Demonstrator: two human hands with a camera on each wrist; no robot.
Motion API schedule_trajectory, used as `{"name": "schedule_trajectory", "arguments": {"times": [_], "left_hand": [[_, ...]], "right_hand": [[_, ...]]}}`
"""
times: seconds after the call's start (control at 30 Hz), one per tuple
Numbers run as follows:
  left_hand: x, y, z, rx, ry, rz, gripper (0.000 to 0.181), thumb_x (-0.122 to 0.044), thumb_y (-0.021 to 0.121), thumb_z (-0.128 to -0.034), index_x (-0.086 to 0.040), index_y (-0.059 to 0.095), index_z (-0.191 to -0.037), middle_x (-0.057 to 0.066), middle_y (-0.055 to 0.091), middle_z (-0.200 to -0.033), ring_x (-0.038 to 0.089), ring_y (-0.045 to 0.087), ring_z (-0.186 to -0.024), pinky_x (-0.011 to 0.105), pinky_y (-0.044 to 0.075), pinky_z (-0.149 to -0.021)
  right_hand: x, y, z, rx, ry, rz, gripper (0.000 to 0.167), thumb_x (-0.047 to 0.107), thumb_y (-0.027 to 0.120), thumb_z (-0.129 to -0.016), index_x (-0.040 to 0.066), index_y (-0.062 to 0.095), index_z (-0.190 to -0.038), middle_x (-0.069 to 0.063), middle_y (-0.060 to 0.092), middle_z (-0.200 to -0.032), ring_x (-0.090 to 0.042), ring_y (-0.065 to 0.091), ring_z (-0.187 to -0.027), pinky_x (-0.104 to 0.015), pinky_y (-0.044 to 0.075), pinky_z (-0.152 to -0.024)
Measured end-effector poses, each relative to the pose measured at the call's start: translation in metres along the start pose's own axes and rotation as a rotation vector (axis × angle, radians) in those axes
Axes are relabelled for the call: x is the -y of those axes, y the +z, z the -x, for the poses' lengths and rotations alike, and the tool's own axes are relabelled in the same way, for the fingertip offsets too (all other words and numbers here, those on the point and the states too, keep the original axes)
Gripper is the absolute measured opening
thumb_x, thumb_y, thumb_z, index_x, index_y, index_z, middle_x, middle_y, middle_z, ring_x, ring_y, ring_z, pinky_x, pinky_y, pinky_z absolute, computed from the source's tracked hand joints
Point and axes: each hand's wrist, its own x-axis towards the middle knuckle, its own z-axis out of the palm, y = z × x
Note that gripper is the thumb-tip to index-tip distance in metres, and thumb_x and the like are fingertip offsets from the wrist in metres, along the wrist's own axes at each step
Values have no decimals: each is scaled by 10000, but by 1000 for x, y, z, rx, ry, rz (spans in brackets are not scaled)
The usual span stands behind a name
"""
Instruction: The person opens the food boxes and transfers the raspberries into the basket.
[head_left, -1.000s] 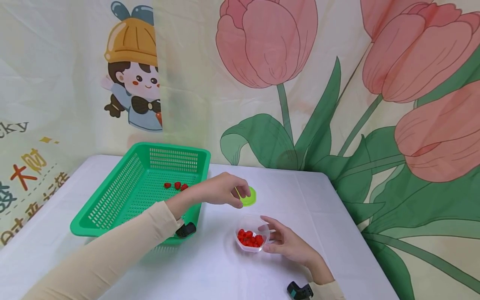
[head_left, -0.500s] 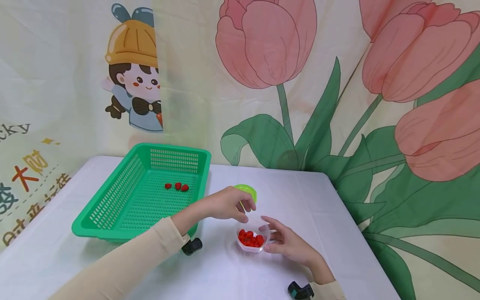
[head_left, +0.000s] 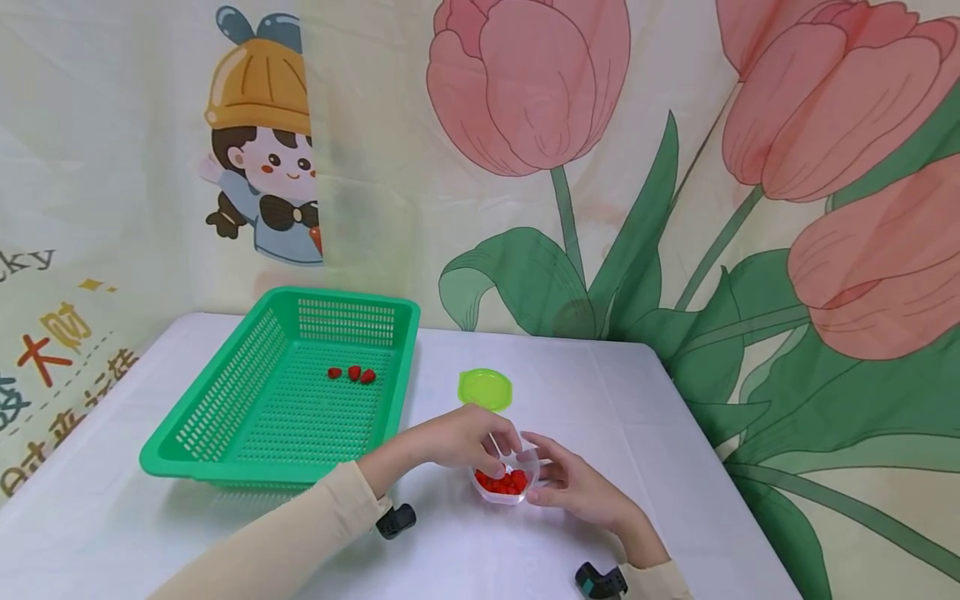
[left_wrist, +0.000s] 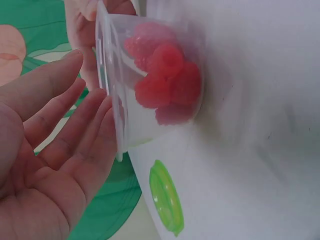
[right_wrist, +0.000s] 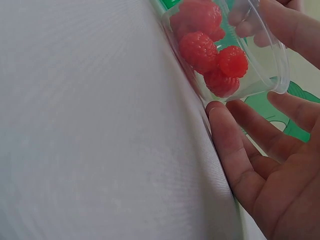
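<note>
The place looked like a staged corner, whether in a home or a studio could not be told: a creased cloth with large printed tulips and a cartoon figure hung behind a white-covered table.

1. At six o'clock, the table is being covered by white cloth.
2. Pink tulips are being displayed on the backdrop, twelve to three o'clock.
3. A cartoon figure is being shown at ten o'clock.
4. Lettering is being displayed at nine.
</note>
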Motion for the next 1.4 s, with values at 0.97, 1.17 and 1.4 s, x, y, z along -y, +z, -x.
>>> {"name": "schedule_trajectory", "arguments": {"times": [0.97,1.17,1.4], "left_hand": [[8,41,-8,-138,-41,-73,218,-63,836,-895,-103,790,-1104,-1,773,-981,83,682,-901,236,588,-806],[6,46,-11,-167,-36,-133,155,-79,830,-895,-126,812,-1042,-58,762,-909,45,657,-847,223,559,-783],[5,50,-11,-192,-22,-212,132,-105,851,-884,-144,842,-1010,-98,757,-870,33,631,-834,242,532,-813]], "right_hand": [[-1,0,0,2,3,22,826,292,796,-970,275,343,-1662,-85,496,-1552,-290,604,-1327,-321,558,-1037],[-1,-1,0,16,-7,1,846,268,798,-970,245,326,-1672,-84,493,-1555,-287,606,-1323,-284,552,-1024],[0,1,1,30,-22,-22,856,234,793,-975,205,307,-1679,-95,493,-1560,-295,608,-1325,-279,552,-1019]]}}
